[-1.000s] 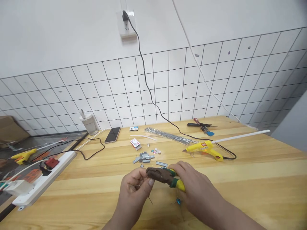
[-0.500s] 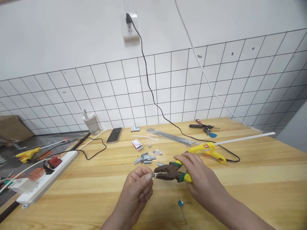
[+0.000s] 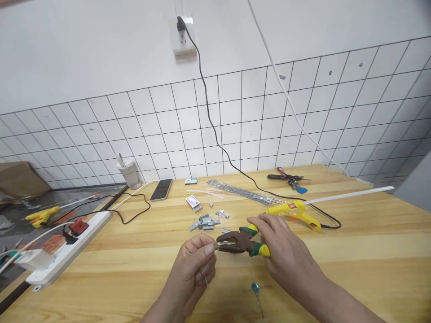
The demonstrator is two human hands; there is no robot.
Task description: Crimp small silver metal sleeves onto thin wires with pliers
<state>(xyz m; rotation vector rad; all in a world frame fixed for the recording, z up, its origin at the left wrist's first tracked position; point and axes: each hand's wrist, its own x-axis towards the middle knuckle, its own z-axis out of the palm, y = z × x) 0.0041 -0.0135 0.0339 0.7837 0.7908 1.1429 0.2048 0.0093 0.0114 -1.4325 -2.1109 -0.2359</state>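
My right hand [image 3: 286, 246] is closed round the green and yellow handles of a pair of pliers [image 3: 240, 241], whose dark, rusty-looking jaws point left. My left hand [image 3: 195, 264] pinches a thin piece of metal wire [image 3: 206, 281] between thumb and fingers, right at the tips of the jaws. Most of the wire is hidden by the fingers. Below the pliers, a twisted wire piece with a blue gem [image 3: 255, 288] lies on the wooden table [image 3: 134, 287]. Behind my hands sit a pile of staples [image 3: 204, 222] and several small round pieces [image 3: 222, 214].
A yellow glue gun [image 3: 296, 213] with a long white stick lies right. A bundle of metal wires [image 3: 240, 191], a phone [image 3: 161, 189], a small red-and-white box [image 3: 193, 202] and scissors [image 3: 284, 176] lie farther back. A power strip [image 3: 72, 246] runs along the left edge.
The pliers' jaws look slightly wider apart at the wire. Both hands stay in nearly the same place, and the view has shifted a little.
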